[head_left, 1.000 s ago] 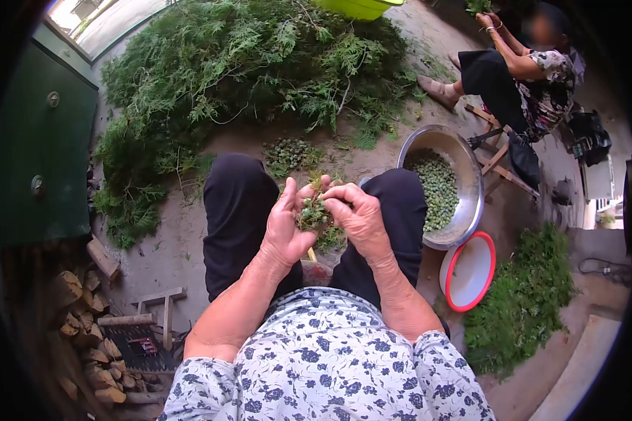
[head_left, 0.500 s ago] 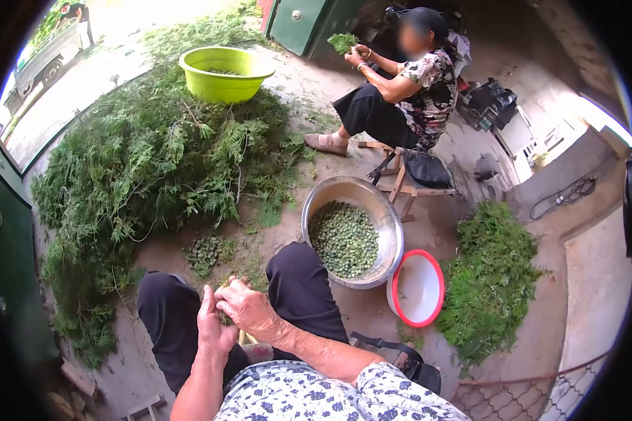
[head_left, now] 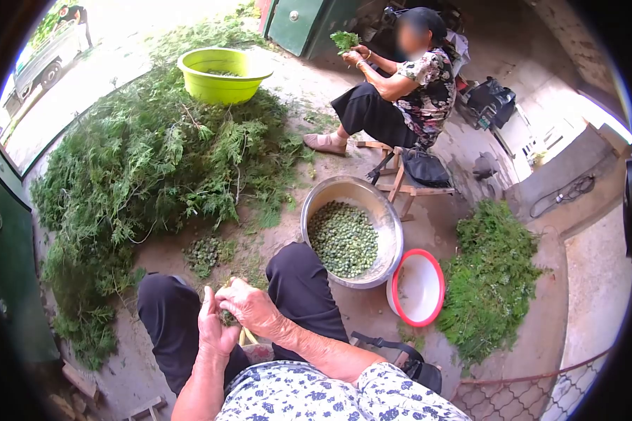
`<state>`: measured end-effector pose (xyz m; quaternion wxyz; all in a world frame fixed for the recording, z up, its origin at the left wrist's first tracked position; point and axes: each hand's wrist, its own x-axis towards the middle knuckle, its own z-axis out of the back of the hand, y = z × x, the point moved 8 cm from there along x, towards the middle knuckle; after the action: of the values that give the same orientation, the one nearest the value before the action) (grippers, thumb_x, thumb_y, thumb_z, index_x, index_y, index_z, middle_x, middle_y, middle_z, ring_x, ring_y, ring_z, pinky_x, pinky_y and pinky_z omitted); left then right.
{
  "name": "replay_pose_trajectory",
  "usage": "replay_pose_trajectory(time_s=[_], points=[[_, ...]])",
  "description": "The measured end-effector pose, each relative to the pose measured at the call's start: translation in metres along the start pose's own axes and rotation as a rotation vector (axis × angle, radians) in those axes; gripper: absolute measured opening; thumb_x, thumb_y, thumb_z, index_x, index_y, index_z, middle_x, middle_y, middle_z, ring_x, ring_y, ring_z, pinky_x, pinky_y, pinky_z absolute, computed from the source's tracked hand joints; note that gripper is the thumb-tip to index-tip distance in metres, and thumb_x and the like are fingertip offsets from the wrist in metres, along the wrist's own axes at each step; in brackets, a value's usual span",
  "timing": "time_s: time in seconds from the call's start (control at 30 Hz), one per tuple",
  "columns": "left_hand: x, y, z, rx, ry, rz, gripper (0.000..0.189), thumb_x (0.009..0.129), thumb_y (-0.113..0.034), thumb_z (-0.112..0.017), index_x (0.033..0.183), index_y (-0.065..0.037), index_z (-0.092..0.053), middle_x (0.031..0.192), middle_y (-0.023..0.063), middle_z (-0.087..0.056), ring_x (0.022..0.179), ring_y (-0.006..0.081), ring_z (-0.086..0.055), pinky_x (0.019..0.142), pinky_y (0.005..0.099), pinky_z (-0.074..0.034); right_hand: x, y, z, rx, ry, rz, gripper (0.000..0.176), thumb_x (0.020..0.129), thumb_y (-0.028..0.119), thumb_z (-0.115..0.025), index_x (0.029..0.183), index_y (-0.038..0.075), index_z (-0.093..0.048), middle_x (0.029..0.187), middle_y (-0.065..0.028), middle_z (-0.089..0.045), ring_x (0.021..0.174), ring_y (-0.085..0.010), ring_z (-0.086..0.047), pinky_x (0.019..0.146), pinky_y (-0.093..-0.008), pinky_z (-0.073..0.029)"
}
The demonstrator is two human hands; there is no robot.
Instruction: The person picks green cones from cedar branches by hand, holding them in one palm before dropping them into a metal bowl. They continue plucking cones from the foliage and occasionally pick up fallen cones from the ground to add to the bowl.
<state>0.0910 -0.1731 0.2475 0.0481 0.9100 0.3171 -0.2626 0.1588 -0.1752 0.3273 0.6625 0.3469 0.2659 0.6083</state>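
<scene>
Between my knees, my left hand (head_left: pixel 216 330) is curled round a small green clump (head_left: pixel 227 318), apparently cones or seeds, with its thumb pointing up. My right hand (head_left: pixel 251 309) presses against it from the right, fingers bent over the top of the left hand. What the right fingertips pinch is mostly hidden; a yellowish bit shows there. Beyond my right knee stands a metal basin (head_left: pixel 393 242) holding many round green cones (head_left: pixel 344 240). A small heap of similar cones (head_left: pixel 205 254) lies on the ground past my hands.
A large pile of cut evergreen branches (head_left: pixel 154 154) covers the left ground, with a yellow-green tub (head_left: pixel 221 88) at its far side. A red-rimmed white basin (head_left: pixel 419 288) and another green pile (head_left: pixel 491 281) lie right. A seated person (head_left: pixel 428 91) holds a green sprig (head_left: pixel 345 41).
My hands stay together in nearly the same place, with only slight finger movement. The other person's hands and sprig have shifted a little.
</scene>
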Motion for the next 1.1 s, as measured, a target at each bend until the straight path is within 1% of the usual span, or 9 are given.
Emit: replay_pose_trajectory(time_s=[0.33, 0.43, 0.47, 0.53, 0.73, 0.87, 0.93, 1.0, 1.1], points=[[0.002, 0.003, 0.004, -0.029, -0.01, 0.018, 0.044, 0.095, -0.044, -0.046, 0.097, -0.003, -0.062, 0.106, 0.0092, -0.062, 0.106, 0.0235, -0.055, 0.099, 0.0428, -0.039, 0.0, -0.003, 0.003, -0.059, -0.057, 0.045, 0.011, 0.085, 0.013, -0.057, 0.093, 0.008, -0.064, 0.084, -0.0109, -0.058, 0.077, -0.0272, -0.06, 0.067, -0.0366, -0.05], [-0.002, -0.003, 0.001, 0.078, 0.023, -0.024, 0.045, 0.095, -0.046, -0.043, 0.106, -0.005, -0.059, 0.11, 0.009, -0.061, 0.1, 0.0225, -0.058, 0.094, 0.0411, -0.042, 0.007, -0.022, 0.014, 0.615, -0.048, -0.172, 0.013, 0.083, 0.009, -0.061, 0.092, 0.003, -0.068, 0.082, -0.0052, -0.065, 0.066, -0.011, -0.056, 0.059, -0.0276, -0.045], [-0.002, -0.002, -0.008, 0.079, 0.019, -0.023, 0.045, 0.095, -0.046, -0.043, 0.106, -0.005, -0.059, 0.11, 0.009, -0.061, 0.1, 0.0225, -0.058, 0.094, 0.0411, -0.042, -0.001, -0.034, 0.003, 0.968, 0.111, -0.499, 0.012, 0.085, 0.009, -0.061, 0.092, 0.001, -0.065, 0.08, -0.0037, -0.063, 0.058, -0.0094, -0.053, 0.053, -0.024, -0.043], [-0.006, -0.001, -0.02, 0.127, 0.053, -0.018, 0.053, 0.095, -0.049, -0.039, 0.119, -0.004, -0.055, 0.113, 0.0096, -0.061, 0.101, 0.0228, -0.058, 0.094, 0.0415, -0.042, -0.005, -0.042, -0.002, 1.431, 0.128, -0.543, 0.015, 0.086, 0.013, -0.063, 0.095, 0.002, -0.061, 0.078, -0.0038, -0.062, 0.053, -0.0112, -0.054, 0.047, -0.0204, -0.04], [-0.004, -0.008, -0.02, 0.018, 0.156, 0.006, 0.058, 0.096, -0.048, -0.035, 0.129, -0.001, -0.046, 0.121, 0.0146, -0.056, 0.108, 0.0277, -0.056, 0.099, 0.043, -0.04, 0.0, -0.041, 0.008, 1.73, 0.026, -0.414, 0.018, 0.091, 0.018, -0.058, 0.095, 0.001, -0.057, 0.088, -0.0106, -0.062, 0.07, -0.0149, -0.06, 0.048, -0.0234, -0.045], [-0.002, -0.01, -0.015, -0.017, 0.157, -0.021, 0.057, 0.098, -0.046, -0.033, 0.126, 0.001, -0.047, 0.116, 0.0159, -0.058, 0.107, 0.0278, -0.056, 0.097, 0.0431, -0.042, -0.003, -0.045, 0.01, 1.062, 0.027, -0.399, 0.012, 0.09, 0.011, -0.059, 0.097, 0.001, -0.061, 0.084, -0.0035, -0.063, 0.058, -0.0054, -0.056, 0.046, -0.0191, -0.041], [-0.006, -0.007, -0.021, -0.025, 0.171, -0.029, 0.055, 0.097, -0.046, -0.035, 0.124, -0.001, -0.05, 0.113, 0.0143, -0.059, 0.106, 0.0271, -0.057, 0.096, 0.0436, -0.043, -0.005, -0.042, 0.018, 0.744, -0.082, -0.347, 0.012, 0.087, 0.009, -0.06, 0.097, 0.003, -0.064, 0.083, -0.0062, -0.063, 0.061, -0.0132, -0.06, 0.051, -0.0254, -0.045], [-0.008, -0.011, -0.016, 0.044, 0.095, -0.035, 0.052, 0.096, -0.046, -0.038, 0.121, -0.003, -0.053, 0.111, 0.0118, -0.06, 0.104, 0.0259, -0.057, 0.095, 0.0434, -0.044, 0.004, -0.001, 0.042, 0.017, -0.287, 0.172, 0.016, 0.081, 0.007, -0.064, 0.096, 0.005, -0.065, 0.083, -0.0102, -0.063, 0.068, -0.0245, -0.062, 0.059, -0.0321, -0.049], [-0.009, -0.013, -0.004, 0.126, 0.017, -0.06, 0.05, 0.095, -0.046, -0.041, 0.117, -0.004, -0.056, 0.107, 0.0093, -0.061, 0.101, 0.0233, -0.058, 0.093, 0.0423, -0.045, 0.006, -0.006, 0.029, 0.041, -0.235, 0.029, 0.019, 0.076, 0.006, -0.065, 0.095, 0.006, -0.066, 0.083, -0.0134, -0.062, 0.075, -0.0314, -0.062, 0.065, -0.0359, -0.049]])
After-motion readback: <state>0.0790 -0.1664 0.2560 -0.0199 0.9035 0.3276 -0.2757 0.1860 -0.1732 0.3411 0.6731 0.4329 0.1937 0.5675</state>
